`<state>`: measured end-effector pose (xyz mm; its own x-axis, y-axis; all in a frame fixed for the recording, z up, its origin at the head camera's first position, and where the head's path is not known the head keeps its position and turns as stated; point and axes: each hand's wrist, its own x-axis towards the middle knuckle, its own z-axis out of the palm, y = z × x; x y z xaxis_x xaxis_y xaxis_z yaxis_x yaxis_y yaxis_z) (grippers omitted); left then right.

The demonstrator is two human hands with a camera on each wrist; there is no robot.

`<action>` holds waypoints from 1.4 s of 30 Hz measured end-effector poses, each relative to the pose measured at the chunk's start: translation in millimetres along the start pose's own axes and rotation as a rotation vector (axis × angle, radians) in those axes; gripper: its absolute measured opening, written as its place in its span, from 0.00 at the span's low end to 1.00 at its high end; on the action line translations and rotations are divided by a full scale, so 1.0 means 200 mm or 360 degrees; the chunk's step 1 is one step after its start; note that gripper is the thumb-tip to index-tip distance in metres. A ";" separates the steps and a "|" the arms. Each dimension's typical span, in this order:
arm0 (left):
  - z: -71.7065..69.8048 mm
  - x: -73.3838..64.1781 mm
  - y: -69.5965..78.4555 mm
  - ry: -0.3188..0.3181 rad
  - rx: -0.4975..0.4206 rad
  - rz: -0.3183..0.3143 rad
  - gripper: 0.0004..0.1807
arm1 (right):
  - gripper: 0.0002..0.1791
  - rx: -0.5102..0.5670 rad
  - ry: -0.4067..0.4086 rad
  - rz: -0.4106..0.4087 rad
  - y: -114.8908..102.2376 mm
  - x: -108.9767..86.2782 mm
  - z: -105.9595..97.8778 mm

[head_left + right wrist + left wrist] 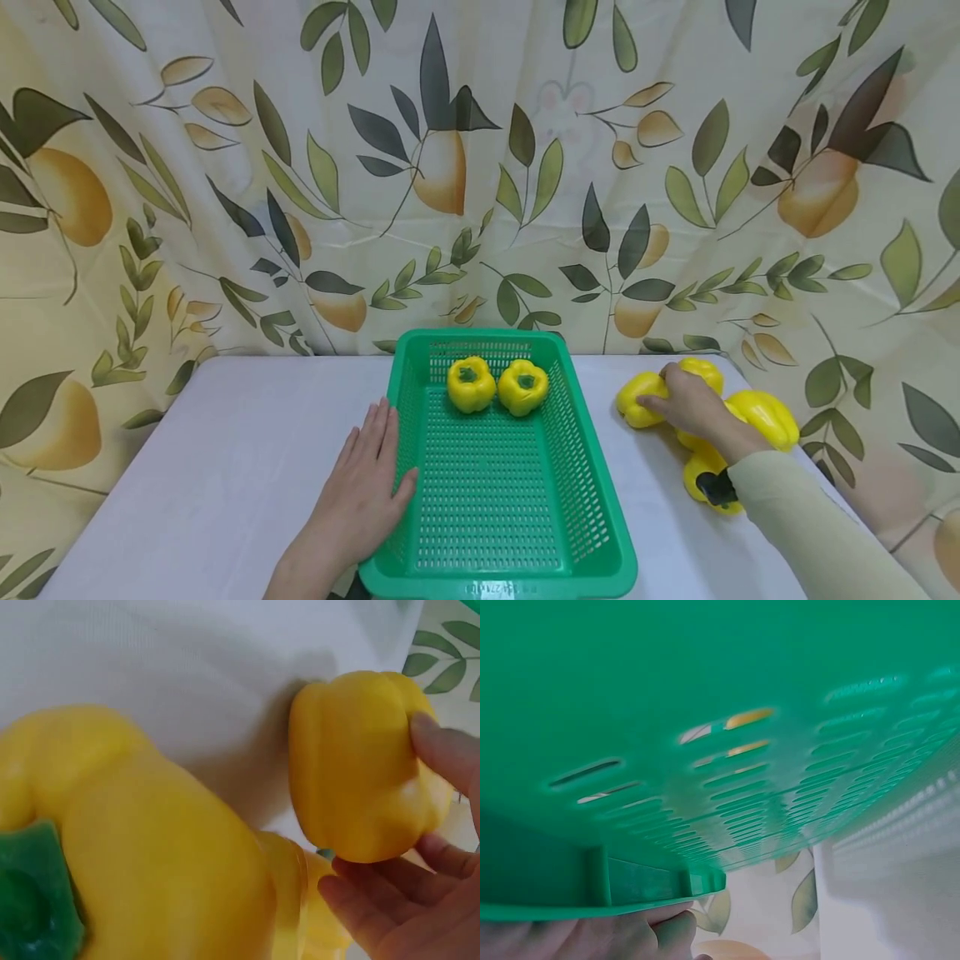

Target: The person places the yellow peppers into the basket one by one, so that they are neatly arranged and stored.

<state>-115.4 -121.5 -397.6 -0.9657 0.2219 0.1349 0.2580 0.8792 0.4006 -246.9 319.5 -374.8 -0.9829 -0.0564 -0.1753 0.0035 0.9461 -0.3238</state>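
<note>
A green plastic basket (487, 508) with slotted walls stands on the table in the head view. My left hand (358, 492) rests on its left rim with the fingers straight; the left wrist view shows only part of those fingers below the basket's rim (577, 909). Right of the basket, my right hand (693, 406) grips a yellow bell pepper (639, 400) among others on the table. The right wrist view shows this pepper (360, 765) between thumb and fingers. Close to that camera lies another yellow bell pepper (165, 855) with a green stem.
Two yellow bell peppers, one left (471, 385) and one right (522, 388), sit at the basket's far end. More peppers (765, 417) cluster under and beside my right forearm. A white cloth covers the table (247, 467); behind it hangs a leaf-patterned curtain (480, 250).
</note>
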 end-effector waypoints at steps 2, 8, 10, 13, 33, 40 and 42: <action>0.00 0.00 0.00 0.0011 0.0001 0.0002 0.42 | 0.37 0.0061 0.0001 -0.0016 -0.01 0.00 0.01; 0.00 0.00 0.00 0.0018 -0.0015 0.0007 0.42 | 0.34 0.0166 0.0023 -0.0056 -0.04 0.01 0.04; 0.00 -0.01 0.00 0.0010 -0.0020 0.0008 0.42 | 0.36 0.0155 0.0053 -0.0098 -0.04 0.01 0.05; 0.00 -0.01 0.00 -0.0002 -0.0017 0.0004 0.42 | 0.41 0.0093 0.0088 -0.0174 -0.05 0.00 0.06; 0.01 -0.01 0.01 0.0048 -0.0017 0.0037 0.42 | 0.23 -0.0033 0.0111 -0.0410 -0.06 -0.05 0.03; 0.00 -0.01 0.01 0.0042 0.0011 0.0032 0.42 | 0.24 -0.0090 0.0083 -0.0448 -0.07 -0.08 0.02; 0.00 -0.01 0.01 0.0039 0.0018 0.0029 0.41 | 0.24 -0.0113 0.0079 -0.0468 -0.07 -0.09 0.02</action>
<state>-113.0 -120.4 -396.7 -0.9598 0.2279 0.1641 0.2752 0.8798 0.3875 -227.7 305.0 -370.7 -0.9478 -0.3168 -0.0373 -0.2934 0.9116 -0.2878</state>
